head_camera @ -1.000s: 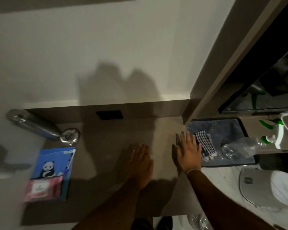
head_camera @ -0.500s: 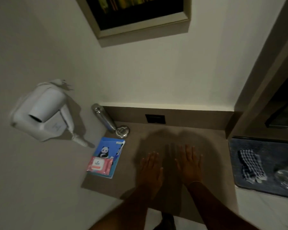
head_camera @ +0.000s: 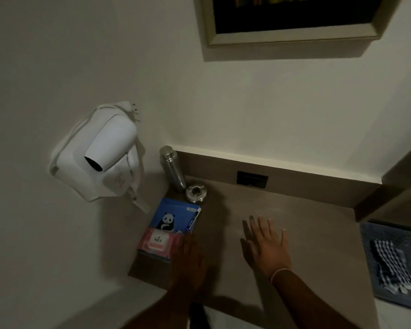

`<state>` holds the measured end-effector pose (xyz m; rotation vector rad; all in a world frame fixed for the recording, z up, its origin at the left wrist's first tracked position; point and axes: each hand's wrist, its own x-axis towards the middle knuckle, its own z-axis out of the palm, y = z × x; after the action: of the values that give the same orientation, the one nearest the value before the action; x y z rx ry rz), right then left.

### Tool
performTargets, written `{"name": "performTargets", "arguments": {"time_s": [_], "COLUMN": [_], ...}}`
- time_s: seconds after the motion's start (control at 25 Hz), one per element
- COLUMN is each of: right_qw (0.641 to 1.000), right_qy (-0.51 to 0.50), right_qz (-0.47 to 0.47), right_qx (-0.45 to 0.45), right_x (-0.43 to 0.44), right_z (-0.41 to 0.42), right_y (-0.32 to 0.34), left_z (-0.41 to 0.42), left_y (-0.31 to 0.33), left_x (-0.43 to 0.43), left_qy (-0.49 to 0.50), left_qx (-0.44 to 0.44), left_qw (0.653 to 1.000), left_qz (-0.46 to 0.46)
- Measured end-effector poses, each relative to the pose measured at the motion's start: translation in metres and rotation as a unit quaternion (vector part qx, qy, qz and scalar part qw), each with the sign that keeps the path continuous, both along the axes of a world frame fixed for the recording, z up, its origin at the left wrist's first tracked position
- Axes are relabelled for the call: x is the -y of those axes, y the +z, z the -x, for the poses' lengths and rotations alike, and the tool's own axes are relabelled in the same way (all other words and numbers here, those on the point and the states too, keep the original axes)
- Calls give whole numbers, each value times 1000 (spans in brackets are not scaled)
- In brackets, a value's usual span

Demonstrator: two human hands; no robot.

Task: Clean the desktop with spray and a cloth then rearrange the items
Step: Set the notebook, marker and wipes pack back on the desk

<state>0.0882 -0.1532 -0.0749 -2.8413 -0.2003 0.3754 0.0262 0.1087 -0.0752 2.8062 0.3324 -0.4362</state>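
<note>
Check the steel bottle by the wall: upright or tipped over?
Upright. The steel bottle stands on its base in the desktop's back left corner, cap on top, beside the round metal ashtray.

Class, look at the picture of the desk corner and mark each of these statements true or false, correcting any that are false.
1. The steel bottle stands upright in the back left corner of the desktop. True.
2. The pink wipes pack lies on the checked cloth. False: it lies on the blue panda booklet; the cloth is far off on the dark mat to the right.
3. The right hand is open with fingers spread, holding nothing. True.
4. The left hand holds a spray bottle. False: it holds nothing and reaches toward the wipes pack.
5. The hair dryer lies on the desktop. False: it hangs on the wall.
</note>
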Motion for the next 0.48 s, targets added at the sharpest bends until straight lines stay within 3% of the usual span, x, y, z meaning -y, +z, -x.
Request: {"name": "performTargets", "arguments": {"time_s": [0.2, 0.28, 0.48], "right_qw": [993, 988, 984], "right_qy": [101, 135, 158], "right_qz": [16, 18, 20], "right_qx": [-56, -67, -83], "right_x": [-96, -133, -192], "right_z": [-27, -37, -61], "right_y": [-7, -9, -7], "left_z": [-34, -42, -40], "left_y": [-11, -12, -8], "left_x": [-91, -125, -172], "left_qy": [-8, -70, -193], "left_qx": [-31, -88, -14], "left_qw": [998, 991, 978], "left_qz": [-58, -67, -79]}}
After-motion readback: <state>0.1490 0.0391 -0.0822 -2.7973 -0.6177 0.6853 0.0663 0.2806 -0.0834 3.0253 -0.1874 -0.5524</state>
